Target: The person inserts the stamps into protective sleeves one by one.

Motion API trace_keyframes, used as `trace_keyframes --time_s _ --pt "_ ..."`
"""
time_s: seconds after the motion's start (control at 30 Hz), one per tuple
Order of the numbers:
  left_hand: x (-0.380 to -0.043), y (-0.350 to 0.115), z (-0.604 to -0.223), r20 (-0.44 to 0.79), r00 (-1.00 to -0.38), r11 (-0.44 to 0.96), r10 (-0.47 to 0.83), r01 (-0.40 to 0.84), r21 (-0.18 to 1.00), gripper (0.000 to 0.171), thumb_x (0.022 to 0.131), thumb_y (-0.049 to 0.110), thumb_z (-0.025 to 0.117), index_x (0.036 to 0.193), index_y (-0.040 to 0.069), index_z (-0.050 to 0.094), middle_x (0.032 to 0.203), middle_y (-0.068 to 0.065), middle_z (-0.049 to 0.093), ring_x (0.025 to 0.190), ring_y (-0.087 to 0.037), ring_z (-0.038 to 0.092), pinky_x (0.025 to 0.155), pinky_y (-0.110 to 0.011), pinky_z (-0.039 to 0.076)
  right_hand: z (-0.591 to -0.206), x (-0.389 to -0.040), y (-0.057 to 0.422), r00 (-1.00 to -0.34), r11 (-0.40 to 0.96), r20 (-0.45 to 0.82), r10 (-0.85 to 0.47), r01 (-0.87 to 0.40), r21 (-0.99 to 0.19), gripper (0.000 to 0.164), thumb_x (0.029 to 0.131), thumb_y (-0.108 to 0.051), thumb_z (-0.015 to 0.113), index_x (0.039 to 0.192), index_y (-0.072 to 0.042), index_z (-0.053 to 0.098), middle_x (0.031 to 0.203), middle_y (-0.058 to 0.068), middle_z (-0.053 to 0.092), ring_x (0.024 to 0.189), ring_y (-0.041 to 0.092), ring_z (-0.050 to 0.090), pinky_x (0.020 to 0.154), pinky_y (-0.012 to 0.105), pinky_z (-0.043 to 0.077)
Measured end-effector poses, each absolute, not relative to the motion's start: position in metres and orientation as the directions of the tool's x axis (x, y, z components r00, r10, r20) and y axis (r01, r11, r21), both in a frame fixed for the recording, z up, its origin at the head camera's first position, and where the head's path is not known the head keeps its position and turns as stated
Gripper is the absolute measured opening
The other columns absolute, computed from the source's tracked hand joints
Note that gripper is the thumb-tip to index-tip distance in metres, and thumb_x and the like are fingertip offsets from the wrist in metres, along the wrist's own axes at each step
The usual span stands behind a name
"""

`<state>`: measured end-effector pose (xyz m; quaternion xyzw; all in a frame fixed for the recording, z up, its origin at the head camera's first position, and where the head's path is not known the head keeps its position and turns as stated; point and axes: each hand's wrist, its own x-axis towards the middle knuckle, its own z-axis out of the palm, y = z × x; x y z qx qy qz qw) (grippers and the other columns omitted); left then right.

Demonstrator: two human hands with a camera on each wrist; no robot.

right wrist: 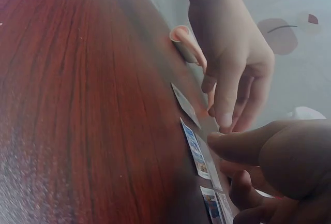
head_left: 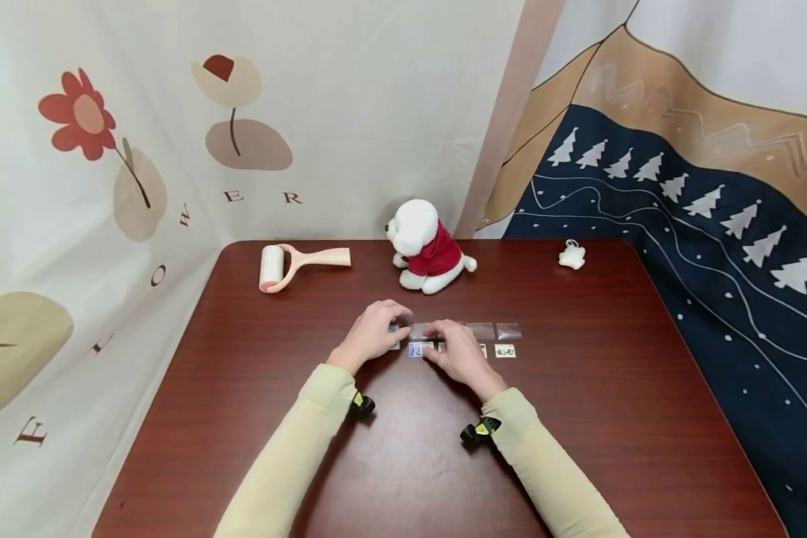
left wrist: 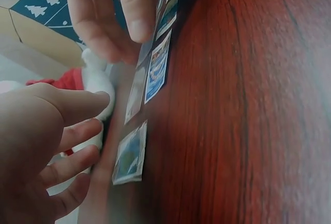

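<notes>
Small printed stamps lie in a row on the table, with small transparent sleeves in a row just behind them. My left hand hovers by the leftmost stamp, which sits in a sleeve; nothing shows between its relaxed thumb and fingers. A blue stamp lies to the right of that one, with a flat sleeve behind it. My right hand is bent over the middle of the row, thumb near the blue stamp, covering part of the row. At the right end are a greenish stamp and a sleeve.
A white plush dog in a red top sits behind the row. Farther left lies a lint roller with a pale pink handle. A small white object with a loop rests at the back right of the brown table.
</notes>
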<state>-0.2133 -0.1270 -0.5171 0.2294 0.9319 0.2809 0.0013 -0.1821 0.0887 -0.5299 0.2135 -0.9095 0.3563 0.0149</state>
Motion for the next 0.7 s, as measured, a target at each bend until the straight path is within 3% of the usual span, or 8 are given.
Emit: trace_keyframes --time_s 0.23,0.7 --pt "-0.22 -0.117 -0.522 0.128 -0.877 0.74 0.462 0.461 0.49 0.025 0.093 0.016 0.081 0.117 0.01 0.078 0.115 -0.005 0.075 0.107 -0.026 0.065 0.094 -0.04 0.054 -0.533 -0.183 0.087 -0.899 0.66 0.197 -0.392 -0.424 -0.621 0.028 0.084 -0.011 0.088 0.11 -0.006 0.077 0.11 0.011 0.076 0.105 0.031 0.071 0.095 0.047 0.054" --pt "-0.223 -0.104 -0.525 0.086 -0.88 0.785 0.467 0.457 0.418 0.026 0.091 0.024 0.084 0.114 0.012 0.079 0.109 -0.004 0.077 0.106 -0.03 0.068 0.094 -0.046 0.055 -0.537 -0.181 0.083 -0.902 0.699 0.18 -0.394 -0.421 -0.578 0.025 0.086 -0.011 0.088 0.108 -0.011 0.077 0.109 0.006 0.075 0.106 0.028 0.071 0.094 0.045 0.056"
